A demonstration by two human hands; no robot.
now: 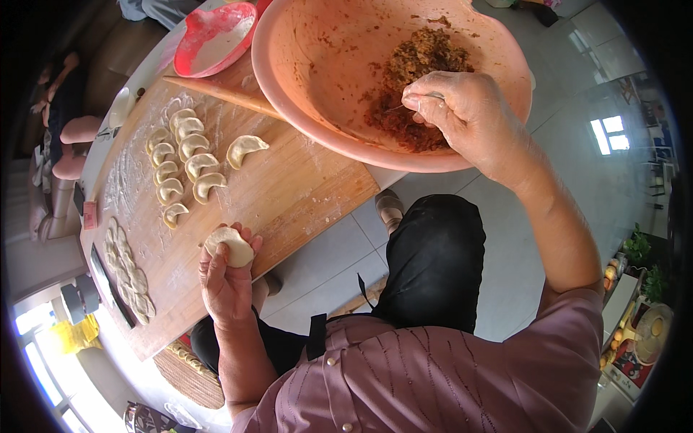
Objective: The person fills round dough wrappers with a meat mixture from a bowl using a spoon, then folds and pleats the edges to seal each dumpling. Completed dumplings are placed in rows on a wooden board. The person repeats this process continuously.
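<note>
My left hand (224,276) holds a round dough wrapper (230,246), its thumb across the face, over the near edge of a floured wooden board (303,189). With my right hand (465,116) I grip a thin metal utensil, mostly hidden by my fingers, inside a large pink basin (325,108). Its tip is at the reddish-brown minced filling (427,54). Folded dumplings (200,166) lie in two rows on the board, and a single dumpling (246,150) sits apart on their right. Overlapping flat dough wrappers (127,270) form a long pile at the board's left.
A knife (111,287) lies by the wrappers at the board's left edge. A red bowl of flour (219,46) and a tapered wooden rolling pin (222,96) are at the far side, beside the basin. Under the table's near left corner is a woven tray (187,379) with dumplings.
</note>
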